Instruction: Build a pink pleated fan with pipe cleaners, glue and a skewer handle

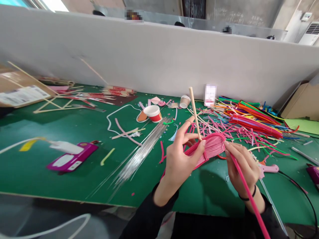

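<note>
My left hand (178,161) is closed on a pink pipe-cleaner piece (214,146), a flat rounded shape with a thicker rim, raised over the table. From this piece a wooden stick (193,111) points upward beside my left fingers. My right hand (241,166) pinches a long pink pipe cleaner (245,186) at the right rim of the shape. Its loose end runs down past my wrist and out at the bottom of the view. The fingertips of both hands partly cover the piece.
Loose pink cuttings and bundled coloured pipe cleaners (256,124) lie at the right. A pink glue gun (269,168) with a black cord is beside my right hand. Left of my hands are thin metal wires (142,152), a paper cup (153,113) and a purple box (72,157).
</note>
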Tool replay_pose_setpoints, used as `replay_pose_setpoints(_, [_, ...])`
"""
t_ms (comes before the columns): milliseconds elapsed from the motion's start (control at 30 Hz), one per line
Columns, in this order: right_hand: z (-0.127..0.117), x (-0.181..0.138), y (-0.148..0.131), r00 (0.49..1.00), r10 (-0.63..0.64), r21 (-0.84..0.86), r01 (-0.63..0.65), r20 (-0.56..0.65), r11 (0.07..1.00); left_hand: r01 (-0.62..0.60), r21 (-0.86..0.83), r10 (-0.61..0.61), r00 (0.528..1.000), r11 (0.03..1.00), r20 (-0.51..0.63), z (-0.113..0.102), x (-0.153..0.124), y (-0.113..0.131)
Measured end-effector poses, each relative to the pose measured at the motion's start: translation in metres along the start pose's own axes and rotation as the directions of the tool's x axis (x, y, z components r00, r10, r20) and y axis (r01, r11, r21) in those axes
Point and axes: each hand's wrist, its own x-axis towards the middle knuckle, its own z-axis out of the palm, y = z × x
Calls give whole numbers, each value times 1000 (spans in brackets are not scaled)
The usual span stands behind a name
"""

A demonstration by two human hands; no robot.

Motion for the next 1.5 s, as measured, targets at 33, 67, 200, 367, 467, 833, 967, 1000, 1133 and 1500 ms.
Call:
replay_pose_setpoints(33, [0, 0, -1, 1000, 0, 3, 0, 6, 1000, 3, -3, -3, 1000, 1000, 1, 0, 0, 0])
replay_pose_setpoints(67, [0, -1, -1, 1000, -3, 8, 3, 12, 1000, 6, -8, -6, 1000, 1000, 2, 0, 0, 0])
replay_pose_setpoints(200, [0, -1, -3, 998, -51, 51, 50, 27, 997, 21, -21, -20, 1000, 1000, 6, -1, 0, 0])
replay_pose_setpoints(367, [1, -5, -1, 991, -123, 126, 117, 47, 985, 37, -29, -37, 999, 999, 8, -1, -1, 0])
replay_pose_setpoints(467, [3, -7, 2, 993, -112, 118, 108, 30, 987, 33, -30, -33, 999, 999, 16, -2, -1, 1])
replay_pose_setpoints(833, [6, -15, 8, 996, -59, 142, 49, 66, 989, -6, 43, -1, 985, 999, 170, -20, 17, 13])
replay_pose_setpoints(967, [7, -20, 9, 994, -55, 178, 36, 100, 983, -16, 85, -1, 981, 996, 194, -23, 22, 14])
replay_pose_setpoints(1000, [7, -21, 10, 993, -54, 182, 35, 102, 983, -15, 88, -3, 979, 996, 203, -23, 22, 14])
replay_pose_setpoints(1133, [7, -22, 10, 994, -39, 193, 19, 98, 981, 6, 72, -21, 976, 997, 216, -24, 23, 13])
replay_pose_setpoints(1500, [-7, -10, 6, 997, 48, 194, -57, 54, 979, 38, 43, -44, 987, 998, 153, -22, 20, 4])
